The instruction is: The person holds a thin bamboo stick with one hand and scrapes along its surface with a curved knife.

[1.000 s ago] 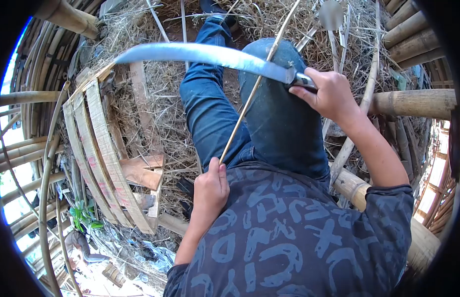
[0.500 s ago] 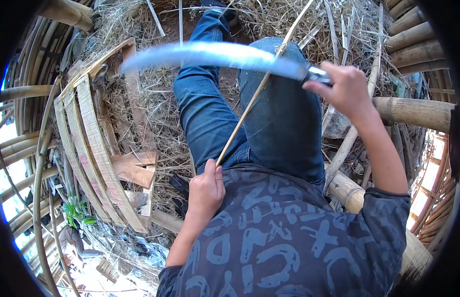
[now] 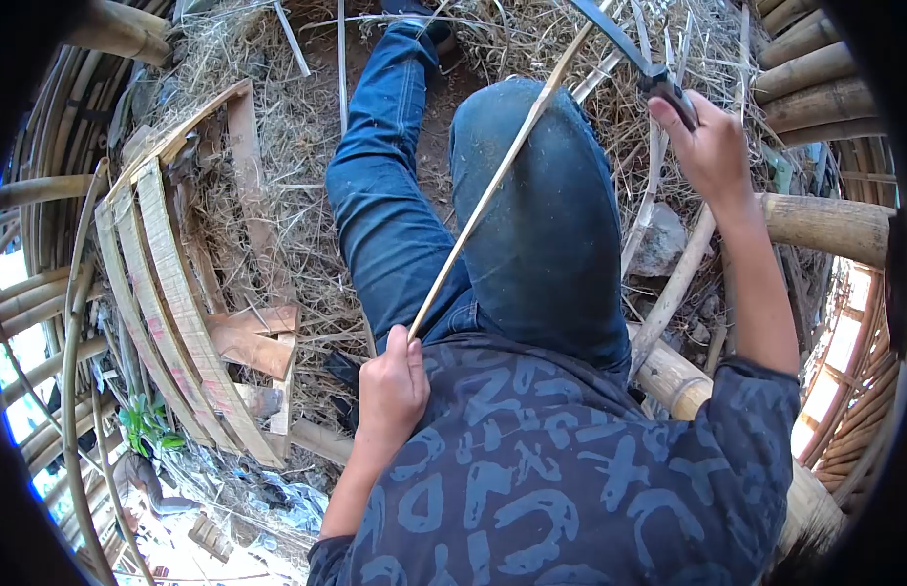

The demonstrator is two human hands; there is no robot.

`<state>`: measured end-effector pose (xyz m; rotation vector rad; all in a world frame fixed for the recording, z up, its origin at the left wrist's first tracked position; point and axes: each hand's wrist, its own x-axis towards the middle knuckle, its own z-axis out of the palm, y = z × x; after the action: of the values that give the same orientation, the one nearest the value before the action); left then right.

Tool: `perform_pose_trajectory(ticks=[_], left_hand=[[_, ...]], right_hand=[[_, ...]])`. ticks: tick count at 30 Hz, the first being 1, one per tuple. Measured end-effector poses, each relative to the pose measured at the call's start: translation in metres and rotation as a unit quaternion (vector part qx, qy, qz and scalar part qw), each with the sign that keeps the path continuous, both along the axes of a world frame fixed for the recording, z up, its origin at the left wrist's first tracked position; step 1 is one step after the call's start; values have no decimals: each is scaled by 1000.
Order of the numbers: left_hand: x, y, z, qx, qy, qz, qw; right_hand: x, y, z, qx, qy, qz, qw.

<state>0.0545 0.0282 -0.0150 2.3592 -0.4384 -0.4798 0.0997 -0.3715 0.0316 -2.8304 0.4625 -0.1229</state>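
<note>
My left hand (image 3: 393, 386) lies at my waist, closed around the lower end of a thin bamboo strip (image 3: 487, 195). The strip slants up and right across my raised right knee and on towards the top of the view. At the upper right, my right hand (image 3: 712, 156) grips the dark handle of a long-bladed knife (image 3: 624, 44). Its blade points up and to the left beside the strip's far end, and the tip runs out of view. I cannot tell whether blade and strip touch there.
Pale wooden slats (image 3: 185, 293) form a curved frame at the left, with broken wood pieces (image 3: 253, 342) by it. A bamboo pole (image 3: 829, 227) juts in from the right, near a stone (image 3: 660, 242). Dry straw (image 3: 307, 234) covers the ground.
The knife has swung from lying across my knees to pointing up towards the top edge. My right hand has moved slightly up and right; my left hand still holds the strip.
</note>
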Motion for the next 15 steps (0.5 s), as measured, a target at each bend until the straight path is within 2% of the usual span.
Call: perform_pose_trajectory(ticks=[2,4,5,7,12,15], left_hand=[[-2,-2,0,4,16,-1,1000],[0,-4,-2,4,23,-6,1000],[1,-6,-3,2,27,-6,1000],[1,-4,-4,4,19,-6,1000],[5,-7,-7,-22,17,-3,1000],[6,-12,-8,-43,18,-4,999]], right_hand=[[-6,16,-4,44,-25,-22,998],[-9,39,-12,16,-68,106,992],[-9,44,-10,17,-71,103,992],[-9,51,-7,-4,-41,191,981],[-7,35,-17,57,-45,162,984],[-12,32,-26,92,-91,170,977]])
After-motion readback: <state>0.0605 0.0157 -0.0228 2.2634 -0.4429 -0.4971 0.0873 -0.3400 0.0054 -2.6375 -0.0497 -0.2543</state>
